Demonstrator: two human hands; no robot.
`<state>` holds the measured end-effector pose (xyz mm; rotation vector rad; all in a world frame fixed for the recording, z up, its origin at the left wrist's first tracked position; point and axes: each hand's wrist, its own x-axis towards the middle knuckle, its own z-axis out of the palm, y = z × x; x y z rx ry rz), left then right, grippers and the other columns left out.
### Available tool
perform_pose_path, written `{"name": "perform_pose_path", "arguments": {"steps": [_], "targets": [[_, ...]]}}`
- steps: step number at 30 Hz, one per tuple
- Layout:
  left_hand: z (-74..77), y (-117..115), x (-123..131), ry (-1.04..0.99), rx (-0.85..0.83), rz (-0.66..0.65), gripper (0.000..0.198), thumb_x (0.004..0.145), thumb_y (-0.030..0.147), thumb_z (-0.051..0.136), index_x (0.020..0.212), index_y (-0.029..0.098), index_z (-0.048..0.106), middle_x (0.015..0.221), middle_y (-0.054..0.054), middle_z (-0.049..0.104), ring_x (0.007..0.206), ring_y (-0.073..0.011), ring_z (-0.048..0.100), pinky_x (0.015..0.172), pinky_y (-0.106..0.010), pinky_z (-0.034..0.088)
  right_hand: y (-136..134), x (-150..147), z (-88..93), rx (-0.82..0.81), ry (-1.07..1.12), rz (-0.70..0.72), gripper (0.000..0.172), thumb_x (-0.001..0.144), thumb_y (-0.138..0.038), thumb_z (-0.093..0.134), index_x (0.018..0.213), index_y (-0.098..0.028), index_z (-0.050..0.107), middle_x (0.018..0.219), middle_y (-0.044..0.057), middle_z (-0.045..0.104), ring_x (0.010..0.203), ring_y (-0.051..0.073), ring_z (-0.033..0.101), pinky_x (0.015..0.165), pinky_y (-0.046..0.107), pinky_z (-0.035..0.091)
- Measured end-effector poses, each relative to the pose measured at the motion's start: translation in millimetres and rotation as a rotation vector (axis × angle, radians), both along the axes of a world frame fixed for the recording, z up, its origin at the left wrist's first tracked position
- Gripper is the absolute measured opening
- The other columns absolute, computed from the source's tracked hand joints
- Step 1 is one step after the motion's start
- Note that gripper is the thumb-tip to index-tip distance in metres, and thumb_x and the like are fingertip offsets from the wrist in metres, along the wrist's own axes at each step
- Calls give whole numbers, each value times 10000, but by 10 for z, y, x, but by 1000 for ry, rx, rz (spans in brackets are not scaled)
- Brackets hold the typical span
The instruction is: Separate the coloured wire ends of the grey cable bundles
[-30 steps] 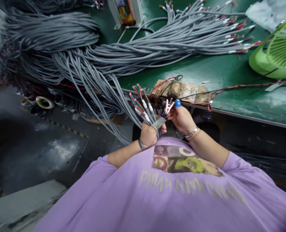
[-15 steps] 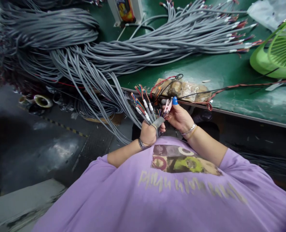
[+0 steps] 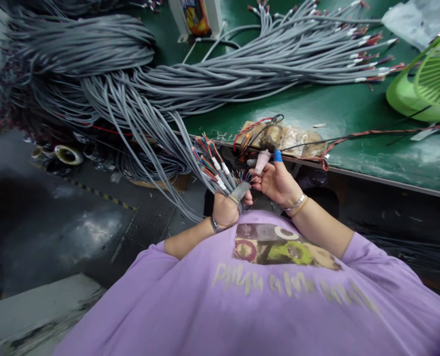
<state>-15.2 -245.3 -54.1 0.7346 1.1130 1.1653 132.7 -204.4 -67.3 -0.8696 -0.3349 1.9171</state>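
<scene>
My left hand (image 3: pixel 227 208) is closed around a bundle of grey cables (image 3: pixel 220 185). Their stripped ends, with white bands and fanned coloured wires, point up and away from me. A grey wrap (image 3: pixel 239 191) lies across the bundle, seemingly on my left thumb. Just to the right, my right hand (image 3: pixel 279 185) has its thumb and forefinger apart, with nothing visible held between them. A blue cover (image 3: pixel 277 155) is on that thumb and a pale pink cover (image 3: pixel 262 162) seems to be on the forefinger. Its lower fingertips are close to fine coloured wires (image 3: pixel 242 175); contact is unclear.
Long grey cables (image 3: pixel 220 79) lie across the green table (image 3: pixel 371 158), and several hang over its front edge. Near that edge sits a taped block (image 3: pixel 294 138) with red and black leads. A green plastic fan (image 3: pixel 420 84) stands at right. Tape rolls (image 3: pixel 67 154) are at lower left.
My right thumb and forefinger have moved apart, and the hand has shifted slightly right. My left hand still grips the cables, which have tilted a little to the left.
</scene>
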Motion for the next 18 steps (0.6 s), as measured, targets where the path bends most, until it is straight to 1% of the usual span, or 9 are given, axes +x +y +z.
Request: {"name": "perform_pose_path", "arguments": {"steps": [2, 5, 7, 8, 10, 13, 14, 15, 18], "targets": [[-16, 10, -1, 14, 30, 24, 381, 637, 487, 835, 633, 162, 634, 536, 19, 618, 425, -72, 542, 428, -194, 471, 3, 15, 43, -3, -18, -2, 596, 850, -778, 526, 798, -195, 638, 770, 39, 716, 582, 110, 583, 520, 227, 464], [-44, 37, 15, 32, 81, 26, 380, 657, 498, 828, 640, 164, 648, 549, 16, 627, 437, -75, 555, 445, -197, 487, 23, 23, 100, 3, -63, -35, 468, 888, -653, 597, 819, -194, 655, 740, 21, 705, 566, 101, 563, 516, 217, 454], [-60, 58, 33, 46, 110, 16, 375, 676, 501, 820, 643, 163, 659, 560, 13, 637, 445, -76, 565, 460, -200, 502, 29, 20, 104, 24, -88, -55, 379, 887, -566, 654, 827, -191, 667, 708, 4, 685, 560, 95, 546, 512, 211, 439], [-68, 69, 44, 53, 121, 11, 372, 684, 501, 815, 647, 163, 665, 567, 10, 644, 452, -78, 573, 467, -202, 509, 28, 16, 91, 39, -102, -63, 364, 872, -550, 679, 819, -190, 670, 692, -1, 673, 559, 94, 539, 509, 212, 431], [-86, 96, 66, 59, 141, 10, 365, 697, 499, 811, 658, 162, 676, 577, 8, 654, 458, -79, 581, 471, -201, 515, 18, 6, 40, 82, -157, -110, 394, 825, -580, 720, 790, -190, 673, 668, -6, 653, 560, 97, 527, 507, 217, 420], [-110, 137, 99, 49, 162, 20, 370, 696, 499, 818, 648, 160, 678, 579, 7, 658, 452, -76, 580, 460, -194, 513, 5, -13, -55, 181, -310, -242, 483, 748, -676, 743, 737, -200, 661, 639, -8, 633, 567, 101, 519, 521, 227, 414], [-116, 147, 108, 44, 166, 21, 375, 693, 501, 821, 639, 159, 677, 575, 7, 656, 448, -74, 577, 458, -193, 513, 7, -20, -77, 208, -343, -265, 508, 737, -708, 731, 737, -205, 658, 637, -9, 630, 570, 103, 522, 528, 232, 417], [-120, 155, 117, 41, 168, 20, 379, 690, 503, 824, 632, 159, 676, 572, 7, 654, 446, -73, 577, 458, -192, 514, 12, -26, -90, 222, -351, -260, 534, 736, -740, 707, 754, -209, 659, 641, -7, 630, 576, 108, 529, 535, 239, 422], [-125, 165, 137, 50, 161, 13, 392, 681, 516, 826, 635, 157, 679, 566, 5, 653, 455, -81, 592, 462, -193, 518, 40, -49, -75, 201, -254, -145, 612, 762, -811, 608, 880, -215, 682, 674, 6, 646, 615, 140, 579, 553, 271, 452]]}}
